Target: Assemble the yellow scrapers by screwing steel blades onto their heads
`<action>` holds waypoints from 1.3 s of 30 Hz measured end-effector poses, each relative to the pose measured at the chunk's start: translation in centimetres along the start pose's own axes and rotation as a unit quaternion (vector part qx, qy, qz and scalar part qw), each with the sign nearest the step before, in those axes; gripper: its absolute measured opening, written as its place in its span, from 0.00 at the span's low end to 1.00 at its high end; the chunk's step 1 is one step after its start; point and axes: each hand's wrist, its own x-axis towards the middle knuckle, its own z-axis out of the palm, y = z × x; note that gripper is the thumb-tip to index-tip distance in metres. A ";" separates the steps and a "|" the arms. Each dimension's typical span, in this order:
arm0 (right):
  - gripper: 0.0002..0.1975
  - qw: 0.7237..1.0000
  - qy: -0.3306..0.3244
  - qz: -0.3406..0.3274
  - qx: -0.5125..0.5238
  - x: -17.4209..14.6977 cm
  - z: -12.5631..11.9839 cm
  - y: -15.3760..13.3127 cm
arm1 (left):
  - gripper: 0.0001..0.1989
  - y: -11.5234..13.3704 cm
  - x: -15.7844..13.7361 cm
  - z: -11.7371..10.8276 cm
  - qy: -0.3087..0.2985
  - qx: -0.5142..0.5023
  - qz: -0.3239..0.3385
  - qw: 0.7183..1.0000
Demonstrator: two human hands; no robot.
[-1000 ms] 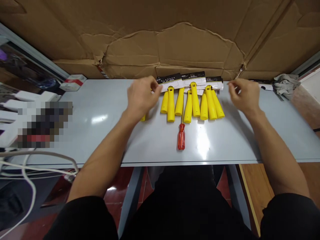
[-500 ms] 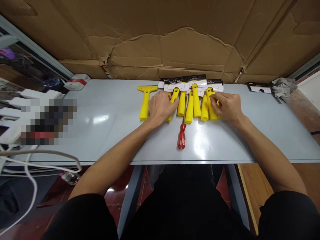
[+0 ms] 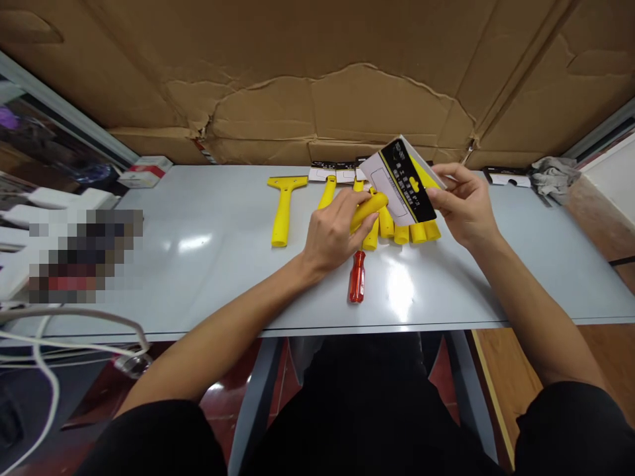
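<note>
My left hand (image 3: pixel 333 231) is closed around a yellow scraper handle (image 3: pixel 368 210), raised above the table. In my right hand (image 3: pixel 464 201), a folded black-and-white packaging card (image 3: pixel 397 185) is pinched between thumb and fingers. Yellow shows behind the card and through its hole; whether that part joins the handle on the left, I cannot tell. Below and behind the card lie several more yellow handles (image 3: pixel 418 233), partly hidden. A yellow scraper (image 3: pixel 282 215) with a wide head lies apart, left of my left hand. The red screwdriver (image 3: pixel 356 277) lies nearer the front edge, its shaft hidden.
Brown cardboard (image 3: pixel 387 109) stands along the table's back. A small red-and-white box (image 3: pixel 145 172) is at the back left, near white plugs and cables (image 3: pixel 54 198). Another card (image 3: pixel 507 176) and a grey cloth (image 3: pixel 551 178) lie at the back right.
The card has been lifted off the table in my right hand. My left hand has moved right and now holds a raised yellow handle. The screwdriver stays on the table.
</note>
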 end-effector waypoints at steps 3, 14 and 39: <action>0.28 0.999 -0.030 -0.029 -0.014 -0.2 0.0 0.4 | 0.10 -0.3 0.0 0.0 0.002 -0.054 -0.014 0.998; 0.26 0.995 -0.021 -0.098 -0.021 -1.7 1.6 0.2 | 0.40 -0.7 2.1 -1.5 -0.099 -0.448 -0.283 0.842; 0.33 0.985 0.069 -0.108 0.120 -1.4 1.5 -1.6 | 0.27 1.1 3.2 -2.1 -0.100 -0.477 -0.324 0.811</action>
